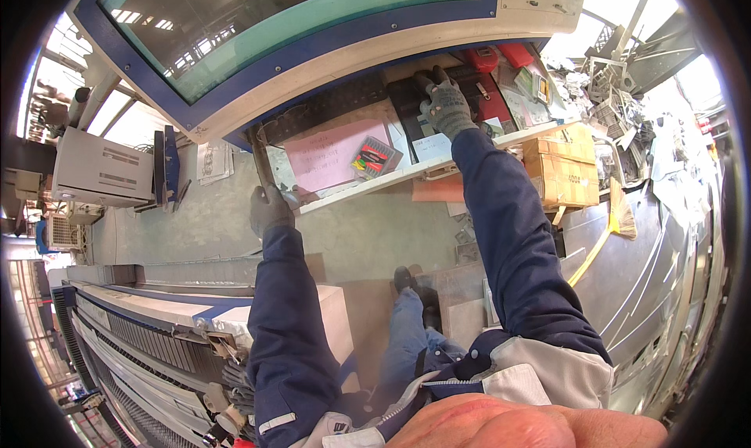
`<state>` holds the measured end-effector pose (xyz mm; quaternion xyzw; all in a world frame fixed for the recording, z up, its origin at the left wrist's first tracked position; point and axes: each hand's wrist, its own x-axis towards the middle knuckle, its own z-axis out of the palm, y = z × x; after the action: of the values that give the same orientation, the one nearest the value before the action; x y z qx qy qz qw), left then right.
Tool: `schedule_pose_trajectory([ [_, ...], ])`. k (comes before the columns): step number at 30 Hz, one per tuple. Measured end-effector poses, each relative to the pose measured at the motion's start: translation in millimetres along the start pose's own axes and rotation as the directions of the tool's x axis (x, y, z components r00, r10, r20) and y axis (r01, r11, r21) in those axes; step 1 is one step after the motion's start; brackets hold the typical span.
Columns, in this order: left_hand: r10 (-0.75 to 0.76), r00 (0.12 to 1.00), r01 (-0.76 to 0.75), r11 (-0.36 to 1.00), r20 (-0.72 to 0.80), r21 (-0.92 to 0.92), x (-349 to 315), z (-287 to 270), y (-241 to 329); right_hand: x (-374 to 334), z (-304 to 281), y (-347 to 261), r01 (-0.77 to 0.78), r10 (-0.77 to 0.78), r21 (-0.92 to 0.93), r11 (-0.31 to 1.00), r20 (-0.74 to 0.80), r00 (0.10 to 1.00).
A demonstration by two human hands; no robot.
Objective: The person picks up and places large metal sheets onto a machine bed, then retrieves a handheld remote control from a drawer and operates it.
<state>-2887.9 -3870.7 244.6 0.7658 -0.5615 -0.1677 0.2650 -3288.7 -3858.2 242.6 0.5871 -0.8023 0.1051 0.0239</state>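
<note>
A drawer (368,185) is pulled out beneath a blue-and-cream machine cabinet. My left hand (272,207), in a dark glove, is closed around the drawer's left front corner. My right hand (447,108), in a grey glove with dark fingertips, reaches inside. Its fingers are apart over a black flat item (407,108), and what lies under the palm is hidden. Left of it lie a pink handwritten sheet (332,157) and a clear-and-red case of small parts (377,159). On the right are a dark red folder (493,104), red boxes (481,59) and a small yellow pack (540,88).
A cardboard box (559,170) stands right of the drawer, near a yellow-handled broom (618,213) and piled scrap (618,96). To the left sits a white metal cabinet (106,166). A long machine (149,323) runs along the lower left.
</note>
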Motion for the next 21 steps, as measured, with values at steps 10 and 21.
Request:
schedule_pose_trajectory([
  [10,-0.025,1.0,0.025,1.0,-0.015,0.001,3,4,-5,1,-5,0,0.008,-0.011,0.049,0.999,0.061,0.998],
  [21,-0.017,1.0,0.017,1.0,0.013,-0.013,-1,-2,1,1,3,5,0.058,-0.057,0.044,0.997,-0.023,0.998],
])
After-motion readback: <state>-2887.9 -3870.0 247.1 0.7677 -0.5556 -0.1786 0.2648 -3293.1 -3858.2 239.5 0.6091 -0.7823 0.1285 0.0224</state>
